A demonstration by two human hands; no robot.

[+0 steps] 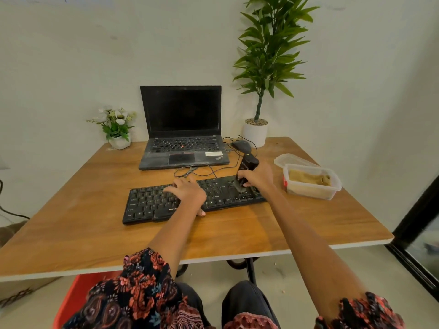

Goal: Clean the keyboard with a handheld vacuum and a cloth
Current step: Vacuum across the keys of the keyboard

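Note:
A black keyboard [147, 205] lies slightly askew in the middle of the wooden table [71, 233]. My left hand [187, 192] rests flat on its middle keys, fingers spread, thumb over the front edge. My right hand [257, 175] grips a small black handheld vacuum [247, 167], tilted, with its nozzle down on the keys at the keyboard's right end. A tan cloth [308, 178] lies folded inside a clear plastic tub [311, 192] to the right of the keyboard.
An open black laptop [181, 129] stands behind the keyboard, with loose cables [194, 170] and a mouse [241, 145] beside it. The tub's lid [288, 159] lies behind the tub. A tall potted plant [256, 132] and a small flower pot [118, 129] stand at the back.

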